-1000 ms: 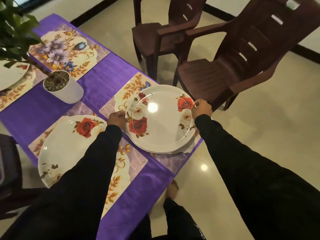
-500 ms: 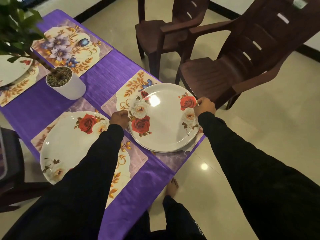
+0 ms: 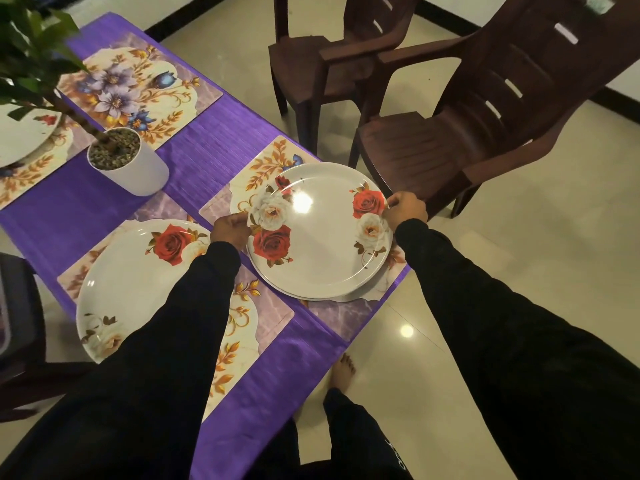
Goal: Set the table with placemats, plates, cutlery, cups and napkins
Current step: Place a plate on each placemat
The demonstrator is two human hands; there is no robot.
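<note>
A white plate with red and white roses [image 3: 322, 251] is on top of another plate whose rim shows below it [image 3: 349, 297], over a floral placemat [image 3: 266, 168] at the table's right edge. My left hand [image 3: 230, 226] grips the top plate's left rim. My right hand [image 3: 405, 209] pinches its right rim. A second rose plate [image 3: 138, 289] lies on the near-left placemat [image 3: 256, 317], partly under my left sleeve. A bare placemat with purple flowers [image 3: 138, 95] lies at the far side. At the far left a third plate [image 3: 24, 136] sits on another placemat.
The table wears a purple cloth [image 3: 86, 206]. A white pot with a green plant [image 3: 128, 168] stands mid-table. Two dark brown plastic chairs [image 3: 467, 133] stand to the right of the table on a pale tiled floor. My bare foot [image 3: 343, 372] is by the table's edge.
The view has shifted slightly. Both hands keep hold of the top plate, which has stayed over the right placemat with little movement.
</note>
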